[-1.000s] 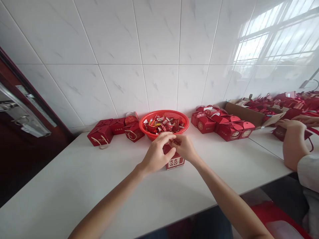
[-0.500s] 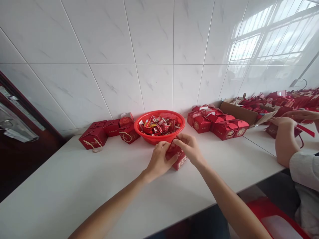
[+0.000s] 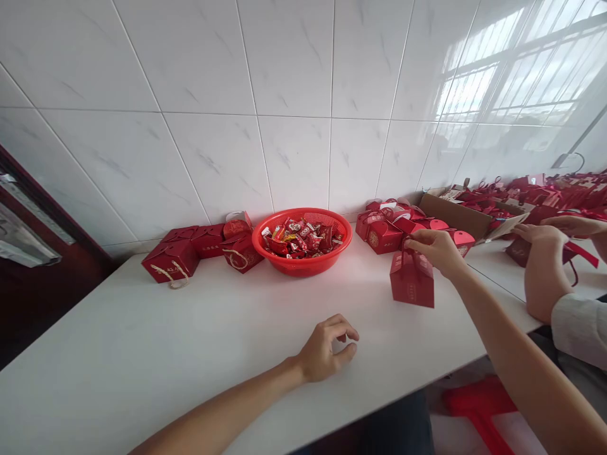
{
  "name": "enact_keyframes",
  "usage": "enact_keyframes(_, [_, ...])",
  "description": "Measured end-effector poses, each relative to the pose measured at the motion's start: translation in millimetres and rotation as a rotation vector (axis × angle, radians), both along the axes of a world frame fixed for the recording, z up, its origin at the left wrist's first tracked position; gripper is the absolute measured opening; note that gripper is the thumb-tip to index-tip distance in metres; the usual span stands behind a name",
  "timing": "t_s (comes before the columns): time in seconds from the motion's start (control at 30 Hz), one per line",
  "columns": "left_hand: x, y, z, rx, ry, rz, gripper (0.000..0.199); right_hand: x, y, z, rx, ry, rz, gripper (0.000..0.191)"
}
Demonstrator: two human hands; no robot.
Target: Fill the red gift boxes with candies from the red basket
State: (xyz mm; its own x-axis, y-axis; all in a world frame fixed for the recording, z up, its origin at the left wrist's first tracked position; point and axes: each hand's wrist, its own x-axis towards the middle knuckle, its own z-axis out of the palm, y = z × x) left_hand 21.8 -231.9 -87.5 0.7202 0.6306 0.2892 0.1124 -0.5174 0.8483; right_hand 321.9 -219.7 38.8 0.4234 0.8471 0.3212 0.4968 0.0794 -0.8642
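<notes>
My right hand point(image 3: 436, 249) pinches the top of a small red gift box point(image 3: 411, 281) by its handle. The box hangs upright in front of a group of similar red boxes point(image 3: 385, 237). My left hand point(image 3: 329, 349) is over the white table point(image 3: 227, 354), fingers loosely curled and apart, holding nothing. Beyond it stands a red plastic basket point(image 3: 303, 266) filled with wrapped candies point(image 3: 303, 237).
Several red boxes point(image 3: 171, 260) with rope handles stand at the left by the tiled wall. To the right, a cardboard box point(image 3: 455, 213) holds more red packages. A co-worker's hands point(image 3: 545, 243) handle a dark red box there. A red stool point(image 3: 478, 398) is below the table.
My right hand has carried the gift box rightward from in front of the basket. My left hand has let go of it and moved down towards the table's front edge.
</notes>
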Motion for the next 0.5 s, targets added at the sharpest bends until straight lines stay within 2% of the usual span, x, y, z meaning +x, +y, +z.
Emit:
enact_keyframes(0.1, [1.5, 3.0, -6.0, -0.060, 0.003, -0.003, 0.011, 20.3, 18.3, -3.4, -0.048, -0.035, -0.190, 0.015])
enact_keyframes(0.2, [1.3, 7.3, -7.2, -0.113, -0.025, 0.039, 0.010, 35.1, 33.1, -4.9, -0.032, -0.036, -0.308, 0.011])
enact_keyframes(0.33, [2.3, 9.2, -7.4, -0.151, -0.031, 0.092, 0.010, 45.6, 46.6, -5.7, -0.021, -0.025, -0.377, 0.013])
enact_keyframes(0.5, [3.5, 9.0, -8.5, -0.158, -0.040, 0.084, 0.011, 48.8, 59.5, -8.3, -0.043, -0.018, -0.405, 0.011])
